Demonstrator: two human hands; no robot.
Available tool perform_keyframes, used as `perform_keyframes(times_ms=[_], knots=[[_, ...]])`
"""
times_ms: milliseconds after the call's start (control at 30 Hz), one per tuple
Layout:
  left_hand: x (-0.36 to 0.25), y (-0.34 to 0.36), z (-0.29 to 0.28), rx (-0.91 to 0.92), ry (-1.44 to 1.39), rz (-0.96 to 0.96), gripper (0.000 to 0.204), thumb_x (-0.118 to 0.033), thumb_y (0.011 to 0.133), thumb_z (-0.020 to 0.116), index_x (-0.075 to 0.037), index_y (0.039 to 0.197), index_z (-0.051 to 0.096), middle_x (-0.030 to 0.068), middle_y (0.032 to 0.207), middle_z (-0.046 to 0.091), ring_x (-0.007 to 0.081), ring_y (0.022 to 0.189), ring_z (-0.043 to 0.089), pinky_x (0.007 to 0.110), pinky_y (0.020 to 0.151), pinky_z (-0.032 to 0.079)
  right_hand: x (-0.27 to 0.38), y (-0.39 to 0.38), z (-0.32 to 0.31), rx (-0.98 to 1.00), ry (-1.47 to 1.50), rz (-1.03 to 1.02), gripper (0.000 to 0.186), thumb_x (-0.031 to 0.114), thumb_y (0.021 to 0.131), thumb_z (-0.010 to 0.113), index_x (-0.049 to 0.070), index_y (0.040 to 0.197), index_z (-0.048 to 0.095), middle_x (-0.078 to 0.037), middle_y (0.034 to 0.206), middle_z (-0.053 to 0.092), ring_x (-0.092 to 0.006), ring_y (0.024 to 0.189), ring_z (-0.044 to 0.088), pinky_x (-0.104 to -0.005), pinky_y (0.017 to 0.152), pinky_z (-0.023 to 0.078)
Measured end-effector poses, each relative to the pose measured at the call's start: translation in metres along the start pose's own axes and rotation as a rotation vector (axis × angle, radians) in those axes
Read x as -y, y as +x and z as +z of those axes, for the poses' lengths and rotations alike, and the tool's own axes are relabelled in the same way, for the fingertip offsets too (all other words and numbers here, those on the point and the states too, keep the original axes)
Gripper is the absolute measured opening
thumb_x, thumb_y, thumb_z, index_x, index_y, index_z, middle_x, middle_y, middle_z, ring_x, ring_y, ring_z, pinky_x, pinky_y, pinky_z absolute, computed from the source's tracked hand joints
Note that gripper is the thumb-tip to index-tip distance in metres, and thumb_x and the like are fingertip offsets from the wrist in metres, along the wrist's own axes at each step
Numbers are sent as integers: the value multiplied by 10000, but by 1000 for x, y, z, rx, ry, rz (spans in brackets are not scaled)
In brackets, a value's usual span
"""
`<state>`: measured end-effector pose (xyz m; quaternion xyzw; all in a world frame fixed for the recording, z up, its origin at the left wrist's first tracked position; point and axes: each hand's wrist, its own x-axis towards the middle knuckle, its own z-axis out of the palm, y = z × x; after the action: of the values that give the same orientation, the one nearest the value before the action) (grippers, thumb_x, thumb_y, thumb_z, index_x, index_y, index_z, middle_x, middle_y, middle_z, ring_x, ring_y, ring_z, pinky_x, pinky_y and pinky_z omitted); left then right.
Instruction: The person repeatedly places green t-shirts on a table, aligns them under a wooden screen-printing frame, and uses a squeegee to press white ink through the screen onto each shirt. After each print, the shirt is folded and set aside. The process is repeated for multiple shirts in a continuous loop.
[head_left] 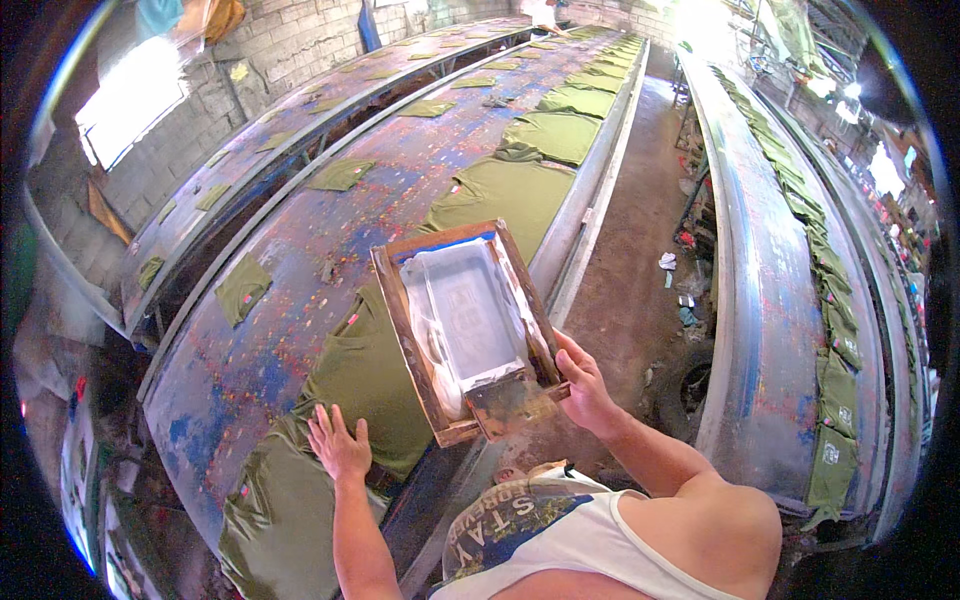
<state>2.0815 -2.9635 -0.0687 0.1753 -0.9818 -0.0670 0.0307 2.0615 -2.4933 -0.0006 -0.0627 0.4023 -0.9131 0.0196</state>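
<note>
My right hand grips the lower right side of a wooden-framed printing screen. The screen is tilted, raised in front of me over the table's edge. Its pale mesh carries a faint design, with white tape or residue around it. A brown, stained block sits at the screen's near end; its exact kind is unclear. My left hand has its fingers spread and rests at the edge of an olive-green shirt. Another olive shirt lies just beyond, partly hidden by the screen.
The long paint-spattered table holds a row of olive shirts and smaller folded green pieces. Across the aisle, a second long table has green garments along it. A tire and litter lie beneath that table.
</note>
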Motion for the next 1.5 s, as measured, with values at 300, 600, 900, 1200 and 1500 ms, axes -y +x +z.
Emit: perform_keyframes(times_ms=[300, 600, 900, 1200, 1500], knots=[[-62, -2, -4, -177, 62, 161, 862, -597, 1107, 608, -60, 1755, 418, 219, 1883, 243, 512, 1729, 171, 653, 1407, 113, 33, 7, -35, -85, 16, -40, 586, 199, 1196, 610, -17, 1715, 447, -135, 1565, 694, -220, 1321, 738, -386, 1112, 611], [-116, -13, 10, 48, -47, 212, 856, -595, 1115, 600, -110, 1785, 378, 177, 1885, 272, 439, 1743, 197, 601, 1420, 147, 41, 24, -68, -159, -28, -52, 576, 203, 1199, 599, 5, 1718, 442, -130, 1567, 692, -245, 1358, 719, -417, 1163, 592], [-104, -17, 2, 114, -233, 192, 947, -708, 1117, 534, -100, 1806, 303, 207, 1889, 236, 449, 1746, 181, 588, 1421, 167, 40, 36, -89, -73, -362, -104, 574, 317, 1143, 670, 22, 1622, 557, -180, 1544, 660, -374, 1420, 652, -529, 1180, 562], [80, -120, -30, 4, -85, 1, 995, -710, 1105, 548, -64, 1811, 273, 185, 1907, 194, 423, 1766, 124, 552, 1437, 104, 18, -2, -41, -88, -367, -159, 589, 343, 1194, 591, -5, 1662, 507, -224, 1696, 531, -389, 1535, 551, -562, 1301, 439], [281, -260, -45, 22, 32, -240, 920, -682, 1123, 537, -90, 1799, 338, 157, 1897, 246, 415, 1757, 172, 593, 1421, 136, -50, -91, 81, -29, -373, 0, 649, 406, 1199, 595, 33, 1710, 451, -139, 1694, 549, -324, 1532, 555, -529, 1287, 451]])
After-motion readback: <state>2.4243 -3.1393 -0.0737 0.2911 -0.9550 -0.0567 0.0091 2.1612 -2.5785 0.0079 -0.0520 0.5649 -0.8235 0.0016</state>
